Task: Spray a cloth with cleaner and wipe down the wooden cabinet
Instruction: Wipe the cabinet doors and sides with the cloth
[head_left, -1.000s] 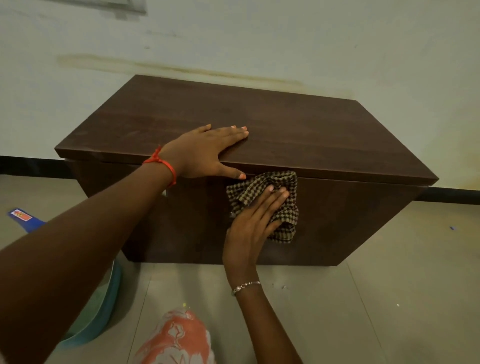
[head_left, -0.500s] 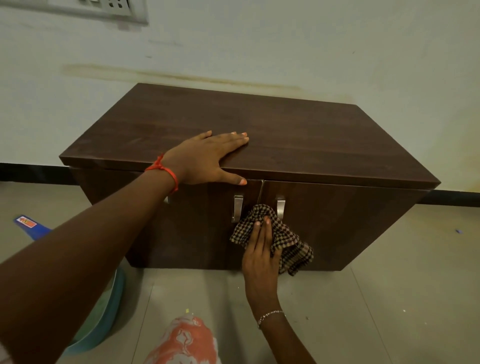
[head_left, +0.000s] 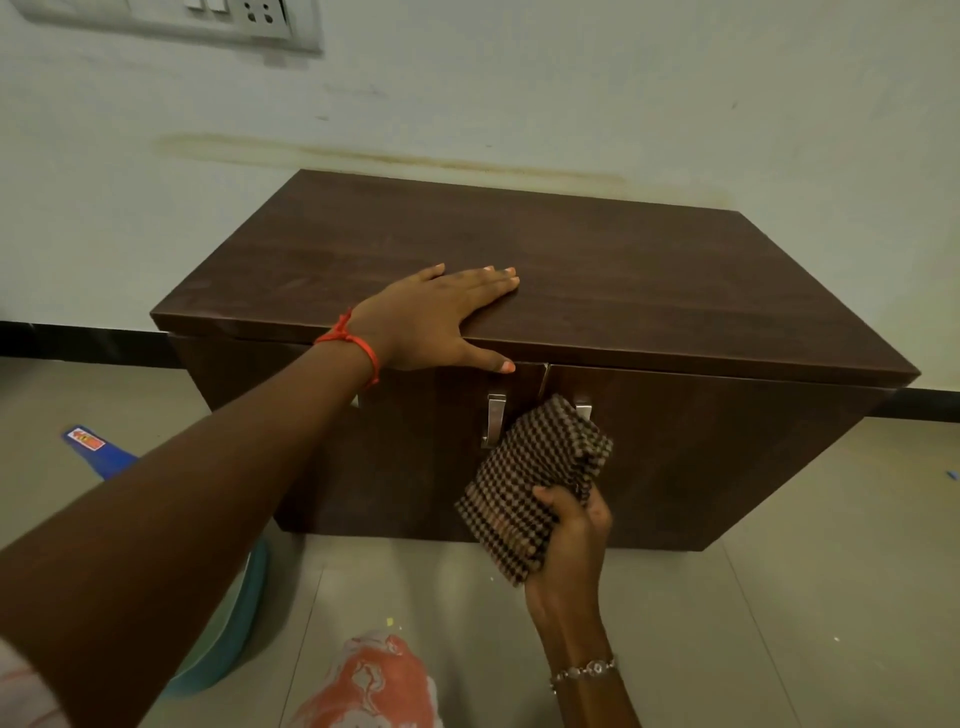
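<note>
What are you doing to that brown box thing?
A person is wiping down a wooden cabinet that stands on the floor against the wall. The left hand lies flat on the cabinet's top, near its front edge. The right hand grips a bunched checked cloth in front of the two doors, just below the metal handles. Both doors look closed.

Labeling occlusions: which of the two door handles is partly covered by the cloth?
The right door's handle: the checkered cloth in the right hand hides its lower part. The left door's handle shows full length.
</note>
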